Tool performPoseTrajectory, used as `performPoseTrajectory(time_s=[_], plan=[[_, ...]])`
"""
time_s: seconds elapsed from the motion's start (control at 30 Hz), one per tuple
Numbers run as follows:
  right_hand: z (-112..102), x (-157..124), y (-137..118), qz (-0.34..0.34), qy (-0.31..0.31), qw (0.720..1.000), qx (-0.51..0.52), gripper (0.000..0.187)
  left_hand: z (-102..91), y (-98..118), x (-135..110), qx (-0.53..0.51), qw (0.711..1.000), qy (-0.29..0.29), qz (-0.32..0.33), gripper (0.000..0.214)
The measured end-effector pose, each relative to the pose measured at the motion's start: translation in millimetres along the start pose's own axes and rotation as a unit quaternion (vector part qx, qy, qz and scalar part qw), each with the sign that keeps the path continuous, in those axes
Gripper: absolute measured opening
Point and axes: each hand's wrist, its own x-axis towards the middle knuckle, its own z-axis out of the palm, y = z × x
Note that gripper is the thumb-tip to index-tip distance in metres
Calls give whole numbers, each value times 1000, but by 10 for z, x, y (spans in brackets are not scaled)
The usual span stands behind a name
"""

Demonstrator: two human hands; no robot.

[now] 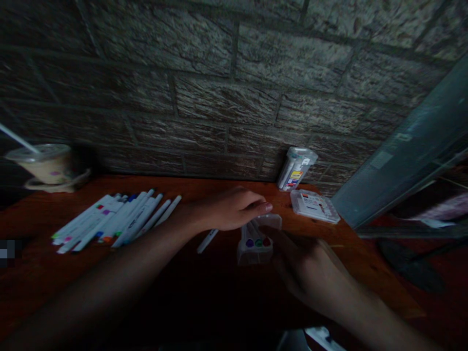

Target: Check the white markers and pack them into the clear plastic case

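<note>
A small clear plastic marker case point(255, 243) lies on its side on the brown table point(204, 287), with three markers inside showing purple, green and red caps. My left hand point(228, 208) reaches over the case, its fingers closed together on the case's far end. My right hand point(307, 273) grips the case's right side, with its fingers curled against it. A single white marker point(207, 240) lies on the table under my left wrist. Several white markers point(115, 222) with coloured caps lie in a row to the left.
An upright clear marker case point(295, 168) leans at the brick wall point(219, 87), with a flat clear lid point(314, 205) in front of it. A lidded cup with a straw point(46, 165) stands at the far left. A grey panel point(409, 156) slants at the right.
</note>
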Motion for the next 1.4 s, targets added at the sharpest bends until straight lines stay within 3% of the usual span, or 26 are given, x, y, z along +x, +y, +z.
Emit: performPoseTrajectory(time_s=[0.43,0.97,1.4], plan=[[5,14,17,-7,20,1000,-4,43,9,-18,7,8,1000,-8,2,43],[-31,33,10,11,-8,999,44,54,8,-18,3,4,1000,-5,-3,44],[-9,36,29,-11,31,999,13,40,-4,-2,3,9,1000,-14,-6,43]])
